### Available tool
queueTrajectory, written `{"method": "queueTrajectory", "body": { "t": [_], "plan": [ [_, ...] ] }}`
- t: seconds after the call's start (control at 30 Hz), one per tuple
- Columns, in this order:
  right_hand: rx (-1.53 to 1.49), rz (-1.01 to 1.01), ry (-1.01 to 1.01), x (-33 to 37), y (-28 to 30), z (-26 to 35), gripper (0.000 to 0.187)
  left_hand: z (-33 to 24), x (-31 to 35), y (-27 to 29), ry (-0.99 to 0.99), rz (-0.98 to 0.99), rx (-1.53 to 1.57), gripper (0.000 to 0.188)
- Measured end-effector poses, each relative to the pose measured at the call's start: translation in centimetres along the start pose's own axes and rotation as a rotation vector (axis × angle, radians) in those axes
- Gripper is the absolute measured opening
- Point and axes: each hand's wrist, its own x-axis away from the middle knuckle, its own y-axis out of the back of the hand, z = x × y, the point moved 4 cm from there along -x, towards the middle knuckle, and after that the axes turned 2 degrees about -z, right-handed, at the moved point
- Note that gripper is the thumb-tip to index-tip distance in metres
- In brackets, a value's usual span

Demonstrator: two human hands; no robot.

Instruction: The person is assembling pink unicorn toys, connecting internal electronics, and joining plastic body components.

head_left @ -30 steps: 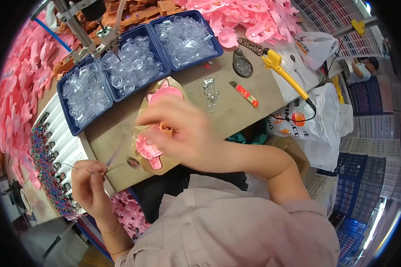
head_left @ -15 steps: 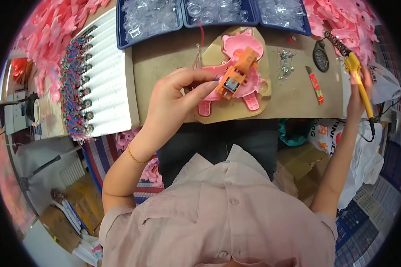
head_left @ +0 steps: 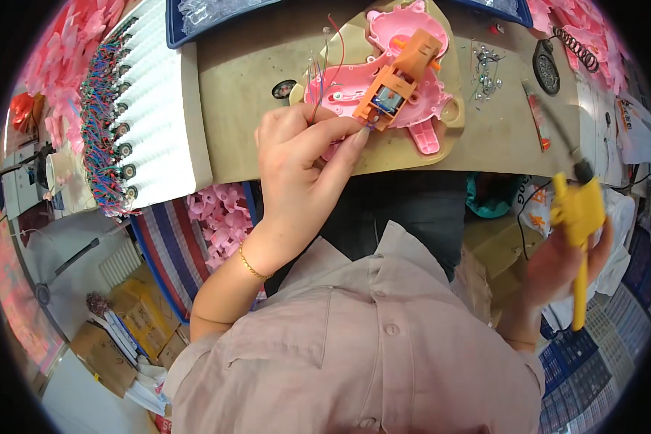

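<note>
An orange plastic gearbox with a motor (head_left: 405, 79) lies in a pink animal-shaped toy shell half (head_left: 340, 83), which rests on a tan jig (head_left: 452, 134). My left hand (head_left: 300, 163) is closed at the gearbox's near end, thumb and forefinger pinching a thin wire whose tip is mostly hidden. Loose thin wires (head_left: 317, 76) rise behind that hand, one of them red. On the right, my right hand (head_left: 560, 264) grips a yellow soldering gun (head_left: 582, 213), slightly blurred. Its metal tip points up and left, apart from the shell.
Speakers with bundled wires (head_left: 112, 130) lie along a white ribbed tray (head_left: 170, 108) at left. One black speaker (head_left: 283, 89) sits beside the jig. Small metal parts (head_left: 487, 72), a red tube (head_left: 540, 123) and a black oval holder with a coil (head_left: 547, 66) lie right.
My right hand has brought the soldering gun down toward me, its tip out of the coiled holder. My left hand still pinches by the gearbox. The whole view has shifted.
</note>
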Motion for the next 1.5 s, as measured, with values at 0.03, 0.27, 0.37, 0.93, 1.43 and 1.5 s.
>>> {"method": "queueTrajectory", "body": {
  "t": [0.03,0.27,0.37,0.93,1.43,1.5],
  "plan": [
    [0.006,0.137,0.092,1.1,-0.3,0.6,0.064,0.0,0.1,-0.1,0.005,0.000,0.000,0.006],
    [-0.185,0.871,-0.721,1.6,-5.2,2.1,0.062,0.0,0.2,-0.1,0.033,-0.035,0.009,0.006],
    [-0.281,1.049,-1.071,2.6,-6.6,1.9,0.062,0.1,0.2,-0.1,0.027,-0.028,0.002,0.005],
    [-0.043,1.267,-0.583,1.9,-8.6,2.1,0.058,0.0,0.0,-0.1,0.030,-0.017,-0.005,0.005],
    [-0.365,0.934,-0.914,1.9,-5.4,2.1,0.074,-1.0,-0.7,0.6,-0.081,-0.016,-0.141,0.007],
    [-0.320,0.886,-0.618,1.2,-5.6,1.6,0.073,-1.6,-0.5,1.1,-0.260,-0.097,-0.285,0.009]
  ]
}}
